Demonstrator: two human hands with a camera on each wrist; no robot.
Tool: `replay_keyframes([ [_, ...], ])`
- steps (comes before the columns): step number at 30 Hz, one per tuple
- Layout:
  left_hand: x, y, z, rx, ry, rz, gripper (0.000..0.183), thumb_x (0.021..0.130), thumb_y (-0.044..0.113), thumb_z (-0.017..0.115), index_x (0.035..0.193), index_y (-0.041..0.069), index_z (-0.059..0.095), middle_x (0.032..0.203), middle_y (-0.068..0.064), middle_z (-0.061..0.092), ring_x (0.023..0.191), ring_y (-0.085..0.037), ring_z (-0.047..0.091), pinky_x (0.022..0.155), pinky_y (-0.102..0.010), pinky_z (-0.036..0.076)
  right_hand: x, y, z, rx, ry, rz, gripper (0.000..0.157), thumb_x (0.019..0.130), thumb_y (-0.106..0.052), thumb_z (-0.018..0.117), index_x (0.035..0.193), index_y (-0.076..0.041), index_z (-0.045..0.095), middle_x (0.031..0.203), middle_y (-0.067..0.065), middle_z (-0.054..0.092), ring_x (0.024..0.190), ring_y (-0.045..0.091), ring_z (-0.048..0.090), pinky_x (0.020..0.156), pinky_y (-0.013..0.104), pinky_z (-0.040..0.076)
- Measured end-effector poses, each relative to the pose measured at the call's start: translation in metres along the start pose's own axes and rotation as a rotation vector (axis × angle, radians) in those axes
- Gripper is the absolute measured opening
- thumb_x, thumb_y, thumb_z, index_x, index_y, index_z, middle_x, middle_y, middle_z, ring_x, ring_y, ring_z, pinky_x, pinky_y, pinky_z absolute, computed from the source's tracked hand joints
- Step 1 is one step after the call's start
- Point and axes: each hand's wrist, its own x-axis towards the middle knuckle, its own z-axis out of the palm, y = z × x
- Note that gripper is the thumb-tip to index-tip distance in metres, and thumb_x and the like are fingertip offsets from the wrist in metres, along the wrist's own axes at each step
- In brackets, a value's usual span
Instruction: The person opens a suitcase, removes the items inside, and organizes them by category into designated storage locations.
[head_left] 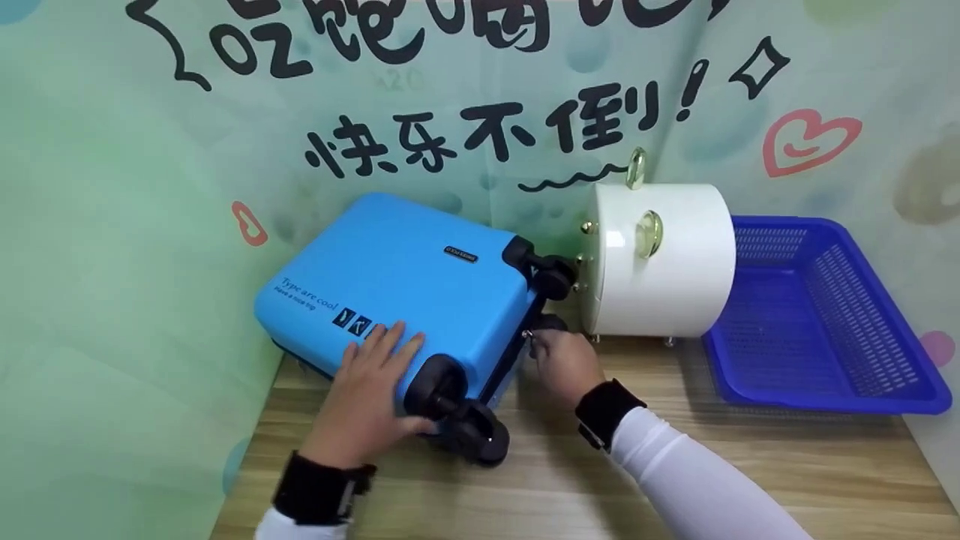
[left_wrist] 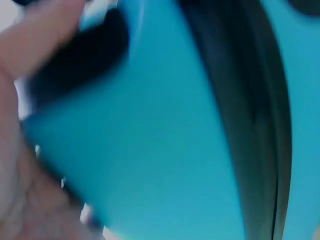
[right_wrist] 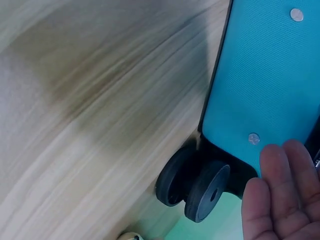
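Note:
A bright blue suitcase (head_left: 405,277) lies flat on the wooden table, its printed face up and its black wheels (head_left: 480,435) toward the right. My left hand (head_left: 367,405) rests with spread, straight fingers on the top face by the near corner, thumb beside the wheel mount. At the wheeled end, my right hand (head_left: 566,364) pinches a small metal zipper pull (head_left: 527,334) on the dark seam. The right wrist view shows curled fingers beside the suitcase's textured blue underside (right_wrist: 260,75) and a double wheel (right_wrist: 205,192); thumb and index fingertip are out of that view.
Right of the suitcase stands a white drum-shaped container (head_left: 667,262) with clear greenish handles and small metal feet, close to the far wheel. Beyond it sits a blue plastic basket (head_left: 814,401). A printed green backdrop (head_left: 172,300) rises behind and at the left.

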Motion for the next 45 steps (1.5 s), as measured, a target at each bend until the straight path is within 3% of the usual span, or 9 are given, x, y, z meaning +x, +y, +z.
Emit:
replay_keyframes([
  [3,0.003,-0.026,-0.006,-0.014,-0.013,0.005,0.126,0.063,0.058,0.097,0.167,0.024,0.033,0.175,-0.01,0.025,0.163,-0.041,0.016,0.126,-0.072,0.012,-0.001,0.0,0.002,-0.007,-0.011,-0.002,0.023,0.101,-0.007,0.059,0.113,-0.004,0.079,0.097,0.014,0.081,0.09,0.035,0.079,0.085,0.052,0.063],
  [6,0.005,-0.044,-0.003,0.01,0.04,0.029,0.131,0.058,0.071,0.093,0.166,0.025,0.035,0.173,-0.009,0.031,0.161,-0.04,0.021,0.125,-0.074,0.016,-0.002,-0.001,0.002,-0.003,-0.029,-0.008,0.024,0.101,-0.006,0.059,0.116,-0.003,0.079,0.101,0.015,0.081,0.091,0.035,0.079,0.087,0.052,0.063],
  [11,0.004,-0.052,0.004,0.029,0.119,0.072,0.132,0.055,0.082,0.086,0.164,0.024,0.04,0.17,-0.008,0.038,0.159,-0.036,0.028,0.124,-0.072,0.019,-0.004,-0.001,0.003,0.009,-0.022,-0.024,0.022,0.101,-0.006,0.061,0.113,-0.003,0.079,0.099,0.013,0.082,0.09,0.034,0.079,0.086,0.051,0.063],
  [22,0.0,-0.026,0.015,0.08,0.198,0.016,0.13,0.058,0.085,0.08,0.164,0.021,0.041,0.167,-0.011,0.043,0.157,-0.038,0.034,0.122,-0.072,0.025,-0.011,-0.001,0.005,0.051,-0.055,-0.039,0.021,0.103,-0.008,0.061,0.115,-0.005,0.078,0.088,0.008,0.081,0.08,0.027,0.079,0.076,0.045,0.064],
  [34,0.006,0.0,0.031,0.184,0.318,-0.046,0.128,0.06,0.092,0.073,0.16,0.017,0.047,0.162,-0.014,0.049,0.15,-0.039,0.042,0.116,-0.071,0.034,-0.019,0.003,0.003,0.076,-0.092,-0.068,0.014,0.101,-0.009,0.066,0.099,-0.007,0.079,0.082,0.004,0.079,0.072,0.022,0.073,0.07,0.044,0.06],
  [40,0.008,0.021,0.038,0.226,0.348,-0.119,0.127,0.064,0.095,0.066,0.159,0.014,0.047,0.161,-0.017,0.05,0.148,-0.042,0.043,0.114,-0.073,0.036,-0.023,0.006,0.0,0.084,-0.098,-0.071,0.027,0.083,0.011,0.064,0.093,-0.01,0.077,0.085,0.005,0.079,0.085,0.028,0.078,0.078,0.047,0.062],
  [45,0.008,0.037,0.032,0.235,0.284,-0.169,0.125,0.069,0.095,0.062,0.16,0.011,0.046,0.162,-0.02,0.047,0.15,-0.045,0.042,0.114,-0.074,0.036,-0.024,0.008,-0.003,0.101,-0.097,-0.073,0.025,0.076,0.009,0.072,0.088,-0.012,0.076,0.08,0.001,0.076,0.075,0.021,0.072,0.074,0.044,0.06],
])
